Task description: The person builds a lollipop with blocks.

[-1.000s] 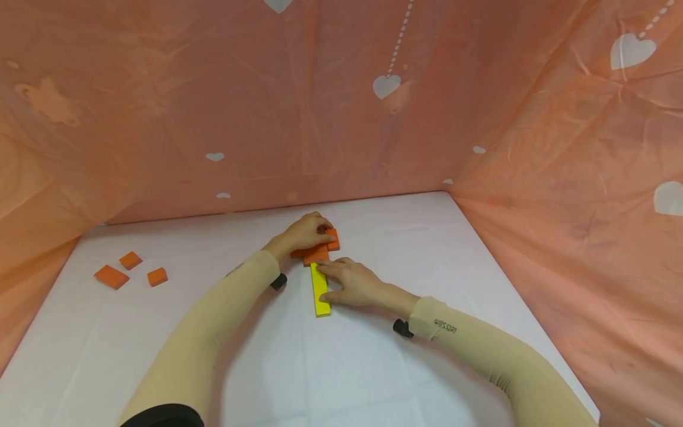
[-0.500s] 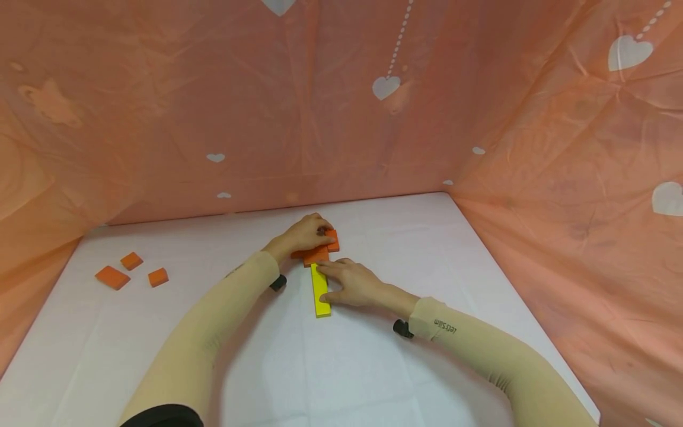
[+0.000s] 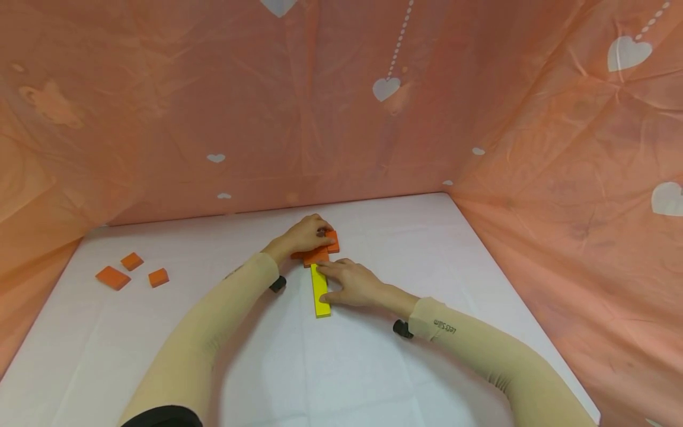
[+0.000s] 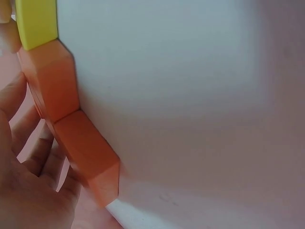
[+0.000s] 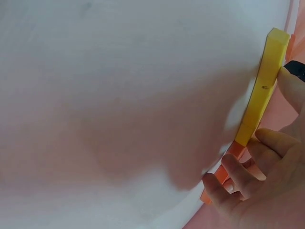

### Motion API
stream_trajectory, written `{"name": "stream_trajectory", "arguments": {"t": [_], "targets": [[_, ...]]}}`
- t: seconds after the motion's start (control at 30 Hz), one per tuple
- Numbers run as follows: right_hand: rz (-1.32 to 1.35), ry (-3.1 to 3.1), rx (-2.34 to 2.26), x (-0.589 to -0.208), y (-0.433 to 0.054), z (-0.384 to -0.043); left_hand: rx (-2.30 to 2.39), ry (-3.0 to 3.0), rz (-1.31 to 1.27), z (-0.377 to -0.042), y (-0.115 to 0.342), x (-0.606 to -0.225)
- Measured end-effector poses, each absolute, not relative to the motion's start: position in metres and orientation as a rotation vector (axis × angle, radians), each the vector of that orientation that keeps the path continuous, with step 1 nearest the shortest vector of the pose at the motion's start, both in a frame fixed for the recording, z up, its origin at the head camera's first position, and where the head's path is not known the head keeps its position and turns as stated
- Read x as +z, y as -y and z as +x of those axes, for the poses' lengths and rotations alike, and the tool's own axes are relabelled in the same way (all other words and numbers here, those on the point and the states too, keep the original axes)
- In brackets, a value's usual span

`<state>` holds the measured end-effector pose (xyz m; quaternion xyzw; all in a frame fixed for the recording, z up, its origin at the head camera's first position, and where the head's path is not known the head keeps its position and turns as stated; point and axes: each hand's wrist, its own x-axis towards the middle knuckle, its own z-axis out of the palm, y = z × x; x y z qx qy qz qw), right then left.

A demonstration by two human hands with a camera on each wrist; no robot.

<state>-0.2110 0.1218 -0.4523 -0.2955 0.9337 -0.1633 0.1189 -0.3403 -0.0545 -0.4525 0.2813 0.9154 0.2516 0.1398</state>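
Note:
In the head view several flat orange blocks (image 3: pixel 317 257) lie joined near the middle of the table. A long yellow block (image 3: pixel 320 290) runs from their near side toward me. My left hand (image 3: pixel 305 233) bends over the orange blocks, its thumb and fingers gripping the small orange block (image 3: pixel 332 242) on the right and partly hiding the others. My right hand (image 3: pixel 354 283) holds the yellow block, index finger at its far end and thumb farther down its right side. The left wrist view shows angled orange blocks (image 4: pixel 88 143) touching end to end, with the yellow block (image 4: pixel 38 24) against them.
Three loose orange pieces (image 3: pixel 113 277) lie apart on the left of the white-covered table (image 3: pixel 363 367). Pink-orange sheeting (image 3: pixel 341 136) with white hearts hangs behind and along both sides. Each wrist carries a small black camera (image 3: pixel 402 328).
Both hands stay on the blocks almost unmoved. The whole head view has shifted very slightly; the blocks keep their arrangement.

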Motion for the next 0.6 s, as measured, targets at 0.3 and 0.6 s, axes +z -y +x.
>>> {"name": "stream_trajectory", "arguments": {"t": [0.3,0.6], "targets": [[-0.891,-2.746,-0.476,-0.45,-0.12,-0.21,0.733,-2.662,0.797,-0.338,0.058,-0.451],[-0.874,-2.807,-0.508,-0.449,-0.124,-0.212,0.949,-2.698,0.74,-0.33,0.078,-0.444]]}}
